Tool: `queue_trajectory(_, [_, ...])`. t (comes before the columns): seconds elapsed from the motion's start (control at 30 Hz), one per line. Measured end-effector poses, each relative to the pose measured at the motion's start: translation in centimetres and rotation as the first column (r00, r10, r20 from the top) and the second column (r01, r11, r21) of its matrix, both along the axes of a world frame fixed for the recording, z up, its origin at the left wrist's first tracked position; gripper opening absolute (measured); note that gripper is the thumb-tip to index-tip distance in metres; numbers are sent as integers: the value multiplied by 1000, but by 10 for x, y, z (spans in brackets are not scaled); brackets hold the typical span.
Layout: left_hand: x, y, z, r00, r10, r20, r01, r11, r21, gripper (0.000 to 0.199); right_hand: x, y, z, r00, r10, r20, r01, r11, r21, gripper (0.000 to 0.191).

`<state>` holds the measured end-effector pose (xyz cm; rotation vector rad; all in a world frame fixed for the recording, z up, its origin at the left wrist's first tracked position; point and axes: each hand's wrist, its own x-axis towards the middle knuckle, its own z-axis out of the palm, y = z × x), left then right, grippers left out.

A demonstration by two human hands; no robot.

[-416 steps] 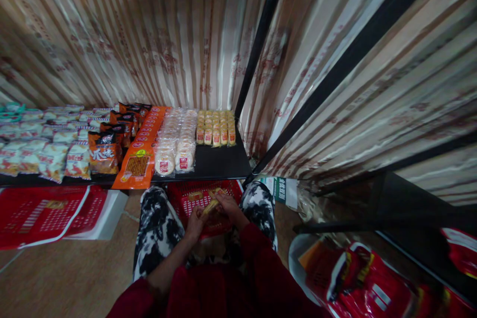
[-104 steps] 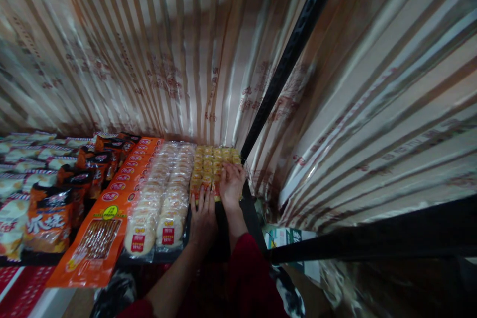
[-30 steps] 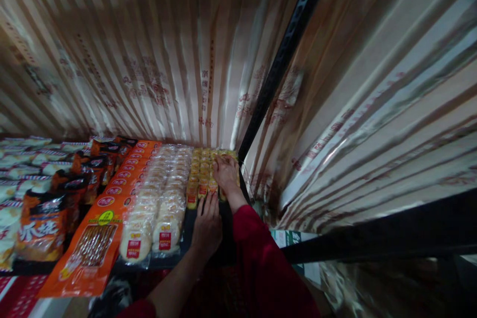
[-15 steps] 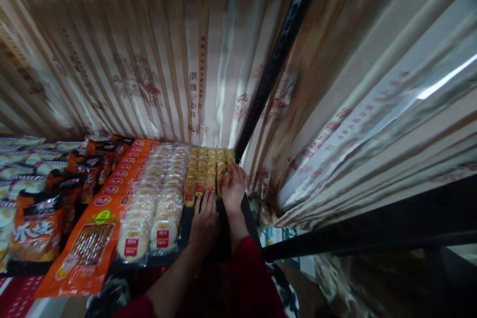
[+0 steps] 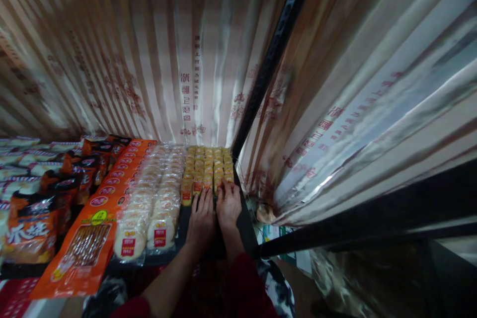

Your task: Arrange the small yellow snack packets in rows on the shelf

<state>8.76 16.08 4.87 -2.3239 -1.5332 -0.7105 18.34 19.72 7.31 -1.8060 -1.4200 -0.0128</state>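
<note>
Small yellow snack packs (image 5: 197,169), some with red labels, stand in tight columns at the right end of a dark shelf (image 5: 164,258). My left hand (image 5: 201,219) lies at the front of the middle columns, fingers stretched forward and fingertips against the packs. Beside it, my right hand (image 5: 228,204) is at the front of the rightmost columns. Its fingers are bent and drawn together on a yellow pack there, which they partly hide. Left of the packs stand two rows of round white rice crackers (image 5: 162,228) in clear wrappers.
Orange flat snack bags (image 5: 85,238) overlap in a row further left, their front one overhanging the shelf edge. Orange-and-black bags (image 5: 32,228) and white packs (image 5: 18,171) fill the far left. A black metal post (image 5: 268,69) rises at the right corner, before pleated printed curtains (image 5: 216,59).
My right hand has come back from the rear right side to the front of the rightmost columns. My left hand stays at the packs' front. The view has shifted slightly.
</note>
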Motion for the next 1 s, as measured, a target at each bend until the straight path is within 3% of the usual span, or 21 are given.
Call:
queue_trajectory(0.27, [-2, 2, -5, 1000, -19, 7, 19, 1000, 12, 44, 1, 2, -11, 992, 112, -52, -106, 989, 107, 36])
queue_trajectory(0.43, [-1, 0, -3, 999, -28, 29, 27, 999, 41, 41, 13, 8, -4, 991, 49, -122, -24, 980, 195, 42])
queue_trajectory(0.57, [3, -1, 0, 998, -42, 51, 40, 998, 46, 42, 28, 26, 6, 976, 56, -212, -29, 992, 125, 51])
queue_trajectory(0.67, [8, 2, 5, 997, -41, 62, 39, 999, 28, 44, 36, 43, 11, 943, 103, -316, -100, 995, 25, 57])
queue_trajectory(0.83, [11, 14, 10, 995, 50, 90, -49, 999, -13, 54, 43, 64, 15, 884, 99, -457, -134, 990, -46, 66])
queue_trajectory(1.0, [4, 18, 6, 989, 100, 105, -99, 995, -21, 58, 50, 78, 13, 831, 125, -542, -185, 981, -57, 67])
